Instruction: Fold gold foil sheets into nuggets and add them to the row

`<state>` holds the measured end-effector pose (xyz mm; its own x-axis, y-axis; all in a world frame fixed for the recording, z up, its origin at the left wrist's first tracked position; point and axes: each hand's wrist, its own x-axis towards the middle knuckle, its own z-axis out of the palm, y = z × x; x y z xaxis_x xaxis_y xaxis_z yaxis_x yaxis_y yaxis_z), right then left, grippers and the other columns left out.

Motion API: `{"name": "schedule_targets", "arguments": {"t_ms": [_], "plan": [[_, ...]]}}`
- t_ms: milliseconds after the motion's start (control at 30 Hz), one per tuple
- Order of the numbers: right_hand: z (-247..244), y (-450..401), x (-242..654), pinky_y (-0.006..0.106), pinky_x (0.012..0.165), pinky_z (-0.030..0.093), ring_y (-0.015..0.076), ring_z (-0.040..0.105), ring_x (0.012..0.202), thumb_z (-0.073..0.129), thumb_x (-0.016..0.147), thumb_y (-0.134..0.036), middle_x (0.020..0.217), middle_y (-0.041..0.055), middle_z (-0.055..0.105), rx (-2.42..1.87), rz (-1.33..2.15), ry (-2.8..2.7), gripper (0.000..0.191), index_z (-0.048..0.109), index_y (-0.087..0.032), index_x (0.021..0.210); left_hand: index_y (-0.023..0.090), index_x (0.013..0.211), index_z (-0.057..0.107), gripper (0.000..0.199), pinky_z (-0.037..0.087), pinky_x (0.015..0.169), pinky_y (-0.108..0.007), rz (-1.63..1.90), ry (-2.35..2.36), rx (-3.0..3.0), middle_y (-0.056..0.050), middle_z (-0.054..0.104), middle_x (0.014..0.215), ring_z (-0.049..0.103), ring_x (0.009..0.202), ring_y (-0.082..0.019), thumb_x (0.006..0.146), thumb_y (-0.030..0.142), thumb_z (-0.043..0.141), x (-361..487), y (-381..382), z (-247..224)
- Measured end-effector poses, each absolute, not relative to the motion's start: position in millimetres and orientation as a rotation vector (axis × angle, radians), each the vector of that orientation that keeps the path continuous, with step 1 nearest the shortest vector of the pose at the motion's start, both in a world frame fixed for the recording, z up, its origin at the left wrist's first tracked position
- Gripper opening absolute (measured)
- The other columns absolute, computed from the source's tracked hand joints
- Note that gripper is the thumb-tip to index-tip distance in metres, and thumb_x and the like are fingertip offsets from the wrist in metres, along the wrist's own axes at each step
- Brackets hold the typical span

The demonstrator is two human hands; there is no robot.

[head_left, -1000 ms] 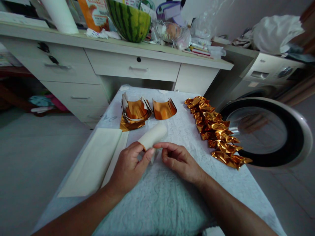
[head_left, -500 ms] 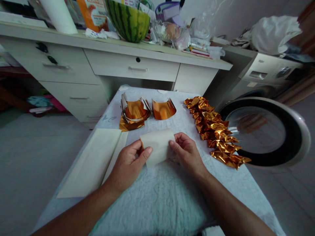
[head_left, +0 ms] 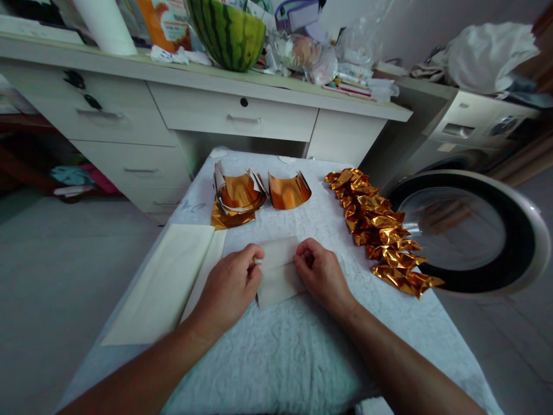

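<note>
A small pale sheet of paper (head_left: 279, 271) lies near the table's middle, with a crease across it. My left hand (head_left: 233, 282) is closed on its left edge, thumb against curled fingers. At the opposite edge my right hand (head_left: 322, 274) pinches the paper in the same way. Just beyond are a stack of curled gold foil sheets (head_left: 237, 196) and a single curled gold sheet (head_left: 289, 191). Left of my hands rests a larger pile of pale paper (head_left: 164, 282). The underside of the held sheet is hidden.
Several folded gold foil pieces (head_left: 380, 227) form a row on the right of the cloth-covered table (head_left: 276, 369). An open washing machine door (head_left: 466, 230) stands beside that edge. Behind, a white drawer desk (head_left: 242, 118) carries a cut watermelon (head_left: 227, 37) and plastic bags.
The sheet has gone from curved and raised to flatter and lower, with a crease now showing. Both hands have turned knuckles-up, fingers curled tighter at its edges.
</note>
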<state>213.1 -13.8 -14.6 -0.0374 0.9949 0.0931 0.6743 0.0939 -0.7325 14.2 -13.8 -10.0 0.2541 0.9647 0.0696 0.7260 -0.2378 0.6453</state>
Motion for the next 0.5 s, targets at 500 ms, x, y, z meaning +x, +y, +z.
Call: {"name": "schedule_targets", "arguments": {"t_ms": [500], "plan": [[-5, -13, 218, 0.027, 0.066, 0.035, 0.0162, 0.051, 0.072, 0.055, 0.084, -0.018, 0.072, 0.0006, 0.057, -1.683, 0.575, -2.101, 0.008, 0.061, -0.018, 0.09, 0.023, 0.106, 0.066, 0.034, 0.047, 0.081, -0.033, 0.553, 1.141, 2.514, -0.002, 0.06, 0.095, 0.053, 0.093, -0.019, 0.087, 0.002, 0.046, 14, -12, -29]]}}
